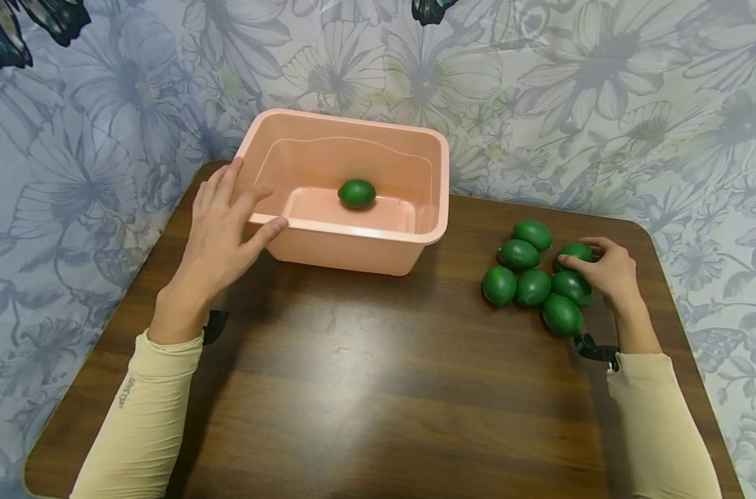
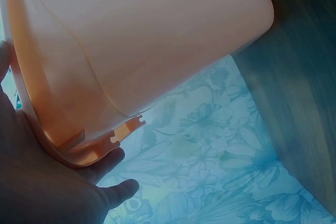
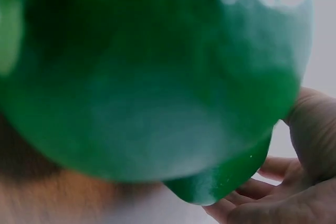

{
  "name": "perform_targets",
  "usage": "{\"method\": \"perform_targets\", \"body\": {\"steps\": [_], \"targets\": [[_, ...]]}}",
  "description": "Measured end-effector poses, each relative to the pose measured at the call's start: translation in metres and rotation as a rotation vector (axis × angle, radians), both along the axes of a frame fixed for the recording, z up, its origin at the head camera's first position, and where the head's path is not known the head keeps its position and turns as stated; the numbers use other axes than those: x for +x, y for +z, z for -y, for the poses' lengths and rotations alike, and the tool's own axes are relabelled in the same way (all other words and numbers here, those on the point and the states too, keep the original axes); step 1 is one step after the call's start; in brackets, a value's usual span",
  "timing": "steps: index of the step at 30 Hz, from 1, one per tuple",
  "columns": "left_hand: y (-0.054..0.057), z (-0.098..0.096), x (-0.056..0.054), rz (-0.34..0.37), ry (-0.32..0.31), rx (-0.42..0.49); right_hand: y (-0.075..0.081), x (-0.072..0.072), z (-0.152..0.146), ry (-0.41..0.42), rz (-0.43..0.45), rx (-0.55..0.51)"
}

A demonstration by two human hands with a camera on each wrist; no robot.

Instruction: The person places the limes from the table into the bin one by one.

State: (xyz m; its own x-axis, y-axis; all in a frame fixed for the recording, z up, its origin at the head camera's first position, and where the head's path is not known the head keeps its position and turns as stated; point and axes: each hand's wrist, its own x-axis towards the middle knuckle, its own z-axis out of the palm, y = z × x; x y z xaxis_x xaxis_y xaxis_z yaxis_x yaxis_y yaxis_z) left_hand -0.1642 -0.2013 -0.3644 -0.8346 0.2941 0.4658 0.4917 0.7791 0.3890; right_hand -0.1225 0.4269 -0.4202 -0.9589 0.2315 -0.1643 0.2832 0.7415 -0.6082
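Observation:
A peach-coloured plastic basin (image 1: 346,253) stands at the back left of the table, with one glossy green lime (image 1: 356,194) on its floor. My left hand (image 1: 218,229) rests on the basin's near left corner, fingers spread over the rim and thumb along the front edge. In the left wrist view, fingertips (image 2: 123,192) reach past the rim, extended. At the right, my right hand (image 1: 608,267) pinches a lime (image 1: 574,255) at the far right of a cluster. The right wrist view is mostly filled by a nearer lime (image 3: 157,87); the fingers hold the one behind it.
Several more limes (image 1: 532,287) lie close together just left of my right hand. The brown wooden table (image 1: 353,388) has rounded corners, and its back edge meets a flower-patterned wall covering (image 1: 577,125). Dark wrist straps sit by both sleeves.

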Motion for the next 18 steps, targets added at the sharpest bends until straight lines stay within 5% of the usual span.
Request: {"method": "perform_targets", "body": {"steps": [18], "targets": [[0.001, 0.001, 0.003, 0.02, 0.006, -0.001, 0.026, 0.0, 0.016, -0.085, -0.172, 0.027]]}}
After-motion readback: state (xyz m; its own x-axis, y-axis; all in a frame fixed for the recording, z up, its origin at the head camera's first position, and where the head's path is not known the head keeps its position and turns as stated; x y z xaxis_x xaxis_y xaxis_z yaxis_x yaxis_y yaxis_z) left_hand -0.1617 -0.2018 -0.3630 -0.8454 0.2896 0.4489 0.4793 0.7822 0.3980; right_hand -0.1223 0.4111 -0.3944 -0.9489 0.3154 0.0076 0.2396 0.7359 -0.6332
